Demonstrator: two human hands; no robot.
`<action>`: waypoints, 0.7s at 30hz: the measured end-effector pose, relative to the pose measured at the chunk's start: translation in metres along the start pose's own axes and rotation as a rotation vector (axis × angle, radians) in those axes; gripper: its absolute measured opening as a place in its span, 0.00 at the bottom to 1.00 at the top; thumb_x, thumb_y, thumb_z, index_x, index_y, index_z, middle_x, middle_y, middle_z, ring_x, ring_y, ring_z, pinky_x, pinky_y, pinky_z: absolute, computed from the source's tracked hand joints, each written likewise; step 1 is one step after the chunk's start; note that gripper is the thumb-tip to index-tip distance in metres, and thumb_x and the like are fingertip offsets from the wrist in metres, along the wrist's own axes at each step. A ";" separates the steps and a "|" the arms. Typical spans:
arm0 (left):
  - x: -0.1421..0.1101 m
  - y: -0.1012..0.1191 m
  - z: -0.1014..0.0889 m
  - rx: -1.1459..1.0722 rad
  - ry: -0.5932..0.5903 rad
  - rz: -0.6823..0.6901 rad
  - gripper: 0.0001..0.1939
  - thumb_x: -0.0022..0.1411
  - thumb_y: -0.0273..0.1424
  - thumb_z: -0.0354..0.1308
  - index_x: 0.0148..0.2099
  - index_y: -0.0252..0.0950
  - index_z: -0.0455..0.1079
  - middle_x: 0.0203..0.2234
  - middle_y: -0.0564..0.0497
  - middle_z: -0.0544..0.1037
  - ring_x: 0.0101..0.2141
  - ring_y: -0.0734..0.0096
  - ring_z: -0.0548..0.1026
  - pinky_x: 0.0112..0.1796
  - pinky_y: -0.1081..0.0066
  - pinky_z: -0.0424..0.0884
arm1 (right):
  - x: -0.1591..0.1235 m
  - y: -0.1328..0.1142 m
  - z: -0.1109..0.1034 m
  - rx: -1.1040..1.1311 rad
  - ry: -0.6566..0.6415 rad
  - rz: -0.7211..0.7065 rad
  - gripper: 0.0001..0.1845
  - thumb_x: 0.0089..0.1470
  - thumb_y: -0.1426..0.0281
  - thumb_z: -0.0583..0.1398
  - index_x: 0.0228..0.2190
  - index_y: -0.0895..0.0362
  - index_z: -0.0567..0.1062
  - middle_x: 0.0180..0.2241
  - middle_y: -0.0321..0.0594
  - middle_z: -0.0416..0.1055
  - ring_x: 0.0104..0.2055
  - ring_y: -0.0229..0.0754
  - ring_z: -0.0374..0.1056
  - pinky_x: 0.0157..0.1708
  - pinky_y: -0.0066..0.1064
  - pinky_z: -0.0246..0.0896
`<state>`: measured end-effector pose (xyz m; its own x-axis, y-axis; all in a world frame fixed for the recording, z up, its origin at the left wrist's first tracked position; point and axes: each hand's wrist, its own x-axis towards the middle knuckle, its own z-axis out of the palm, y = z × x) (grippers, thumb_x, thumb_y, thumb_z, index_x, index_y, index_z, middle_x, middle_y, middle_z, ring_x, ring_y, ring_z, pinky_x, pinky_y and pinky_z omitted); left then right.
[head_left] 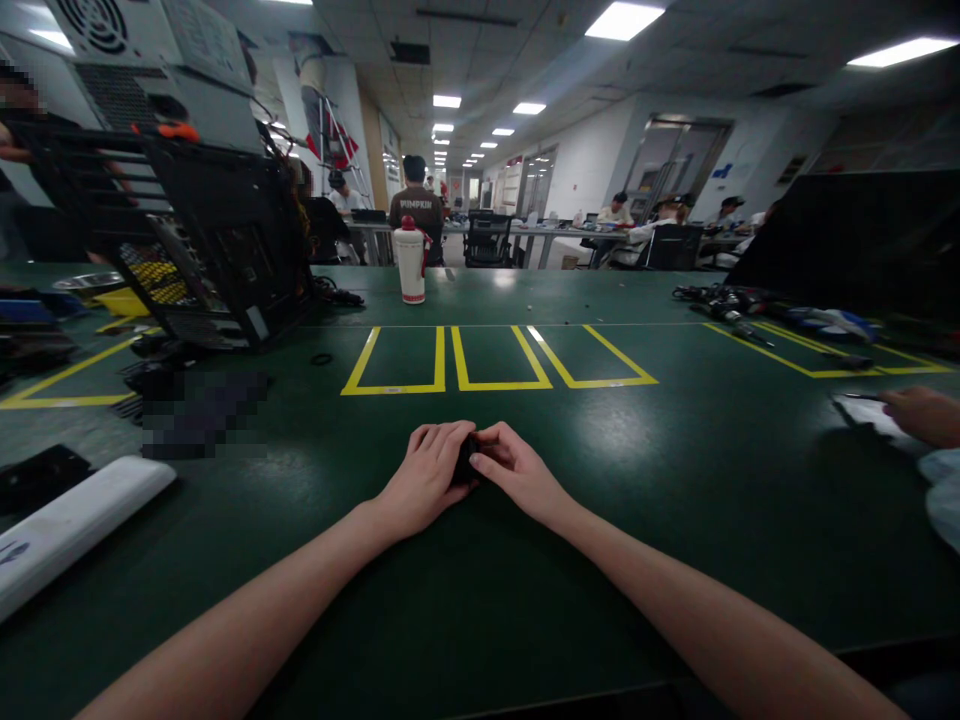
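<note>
A small black object [466, 462] sits between my hands, low over the green table [480, 590]; the fingers cover most of it, so its kind does not show. My left hand [429, 470] wraps round it from the left, fingers curled over its top and the thumb along its near side. From the right, my right hand [519, 470] pinches its edge between thumb and forefinger. Beyond both hands, yellow tape [502, 386] marks three frames on the tabletop.
An opened computer case [217, 240] stands at the left, with a white bar-shaped thing [82, 530] nearer me. A white cup with a red lid [410, 262] stands farther back. Cables [727, 300] lie at the right, where another person's hand [926, 414] holds something pale.
</note>
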<state>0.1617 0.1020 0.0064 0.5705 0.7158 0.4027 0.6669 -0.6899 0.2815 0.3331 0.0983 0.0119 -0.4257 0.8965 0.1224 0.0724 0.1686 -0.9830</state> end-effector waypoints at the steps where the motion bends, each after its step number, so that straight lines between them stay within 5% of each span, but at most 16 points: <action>1: 0.000 0.000 -0.001 0.002 -0.007 0.000 0.31 0.53 0.28 0.55 0.56 0.38 0.45 0.51 0.45 0.61 0.50 0.60 0.60 0.50 0.54 0.54 | 0.000 0.001 0.000 -0.011 0.017 0.012 0.12 0.50 0.66 0.56 0.38 0.55 0.64 0.39 0.38 0.65 0.42 0.40 0.65 0.40 0.37 0.65; 6: 0.000 0.001 -0.002 0.003 -0.011 0.007 0.32 0.52 0.27 0.56 0.56 0.38 0.45 0.51 0.45 0.61 0.50 0.60 0.60 0.50 0.55 0.54 | 0.001 0.001 -0.001 -0.023 0.018 0.045 0.14 0.49 0.66 0.57 0.39 0.56 0.64 0.40 0.40 0.66 0.44 0.41 0.64 0.43 0.38 0.63; 12: 0.001 0.000 -0.001 -0.014 -0.004 0.003 0.31 0.51 0.27 0.57 0.55 0.37 0.47 0.50 0.44 0.61 0.50 0.59 0.60 0.50 0.55 0.54 | -0.001 0.001 0.001 -0.049 0.030 -0.076 0.14 0.46 0.71 0.59 0.38 0.54 0.64 0.40 0.37 0.65 0.46 0.39 0.62 0.48 0.37 0.58; 21: 0.000 0.002 -0.005 -0.013 -0.028 0.005 0.30 0.53 0.28 0.55 0.56 0.38 0.45 0.51 0.44 0.60 0.50 0.59 0.60 0.50 0.54 0.54 | 0.001 0.001 -0.001 -0.081 0.060 0.012 0.15 0.49 0.66 0.56 0.41 0.56 0.64 0.41 0.40 0.65 0.45 0.40 0.63 0.45 0.38 0.62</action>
<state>0.1604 0.1003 0.0114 0.5872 0.7149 0.3796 0.6577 -0.6947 0.2912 0.3335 0.0998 0.0107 -0.3695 0.9213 0.1211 0.1511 0.1882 -0.9704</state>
